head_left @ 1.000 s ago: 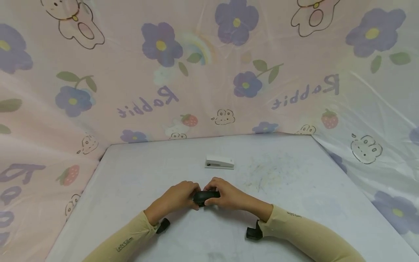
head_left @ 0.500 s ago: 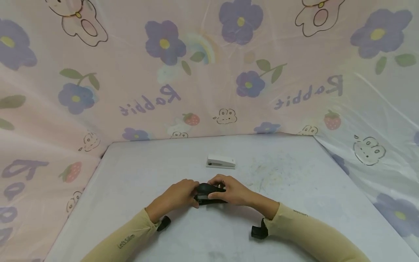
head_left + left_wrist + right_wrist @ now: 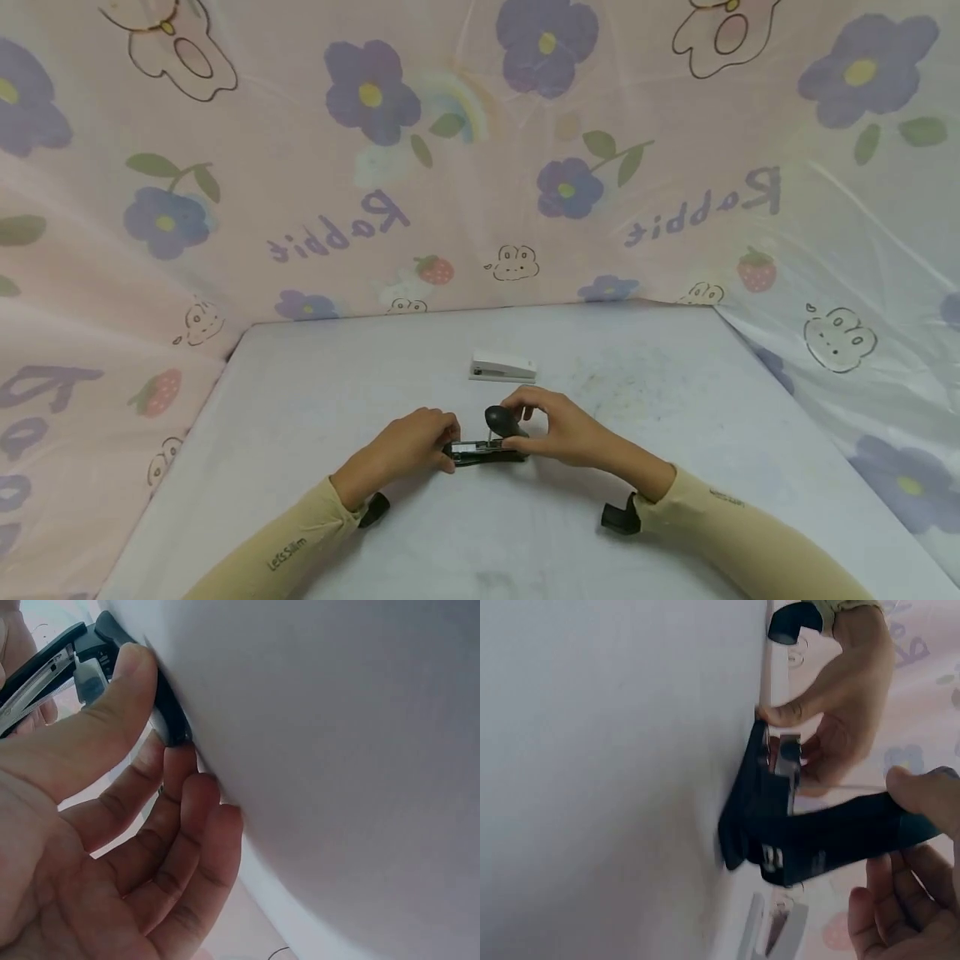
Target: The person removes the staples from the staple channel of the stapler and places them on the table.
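A black stapler (image 3: 480, 454) stands on the white table with its top arm swung up from its base, baring the metal staple channel. My left hand (image 3: 411, 446) pinches the base at its left end; in the left wrist view the thumb lies on one side of the base (image 3: 172, 716) and fingertips on the other. The raised top arm (image 3: 840, 832) is between the thumb and fingers of my right hand (image 3: 562, 427). A thin metal rod (image 3: 847, 786) stretches between the raised arm and the channel.
A white stapler (image 3: 502, 367) lies behind the black one on the table (image 3: 352, 367). A patterned cloth (image 3: 450, 208) hangs around the back and sides. Each sleeve carries a black wrist mount, such as the right one (image 3: 621, 517).
My right hand has moved right and up, swinging the black stapler's top arm up from the base. The left hand has kept its grip on the left end.
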Motion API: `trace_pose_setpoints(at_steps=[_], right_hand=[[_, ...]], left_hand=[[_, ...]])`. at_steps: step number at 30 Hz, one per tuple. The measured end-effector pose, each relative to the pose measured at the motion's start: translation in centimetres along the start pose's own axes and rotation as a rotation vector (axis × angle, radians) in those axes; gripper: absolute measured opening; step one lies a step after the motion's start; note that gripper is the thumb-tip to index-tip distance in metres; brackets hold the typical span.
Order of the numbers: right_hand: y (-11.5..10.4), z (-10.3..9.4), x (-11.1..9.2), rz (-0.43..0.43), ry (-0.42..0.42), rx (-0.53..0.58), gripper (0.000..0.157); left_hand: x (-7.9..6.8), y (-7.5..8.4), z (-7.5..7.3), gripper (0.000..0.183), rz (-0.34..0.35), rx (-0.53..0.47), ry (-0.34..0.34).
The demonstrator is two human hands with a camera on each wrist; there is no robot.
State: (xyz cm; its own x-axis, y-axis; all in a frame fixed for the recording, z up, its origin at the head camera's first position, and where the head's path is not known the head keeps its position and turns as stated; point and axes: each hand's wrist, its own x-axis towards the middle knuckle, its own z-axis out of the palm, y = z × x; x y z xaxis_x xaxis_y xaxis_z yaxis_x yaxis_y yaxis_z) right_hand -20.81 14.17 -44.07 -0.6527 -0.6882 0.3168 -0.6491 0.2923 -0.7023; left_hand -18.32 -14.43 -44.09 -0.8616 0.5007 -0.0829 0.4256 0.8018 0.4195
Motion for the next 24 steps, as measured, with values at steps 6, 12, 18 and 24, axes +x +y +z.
trace_pose_setpoints(at_steps=[6,12,18,24], right_hand=[[0.3,-1.0,-1.0,0.016,0.018,0.042,0.036],[0.5,-1.8,-2.3,0.090,0.020,0.077,0.034],[0.5,-2.5,-2.7,0.086,0.010,0.100,0.031],[0.7,-3.0,-3.0,0.099,0.014,0.111,0.032]], left_hand=[[-0.3,0.3,0.0,0.036,0.000,0.037,0.005],[-0.4,0.5,0.0,0.035,0.035,0.029,0.000],[-0.3,0.3,0.1,0.036,0.039,0.047,0.005],[-0.4,0.1,0.2,0.036,0.030,0.041,0.002]])
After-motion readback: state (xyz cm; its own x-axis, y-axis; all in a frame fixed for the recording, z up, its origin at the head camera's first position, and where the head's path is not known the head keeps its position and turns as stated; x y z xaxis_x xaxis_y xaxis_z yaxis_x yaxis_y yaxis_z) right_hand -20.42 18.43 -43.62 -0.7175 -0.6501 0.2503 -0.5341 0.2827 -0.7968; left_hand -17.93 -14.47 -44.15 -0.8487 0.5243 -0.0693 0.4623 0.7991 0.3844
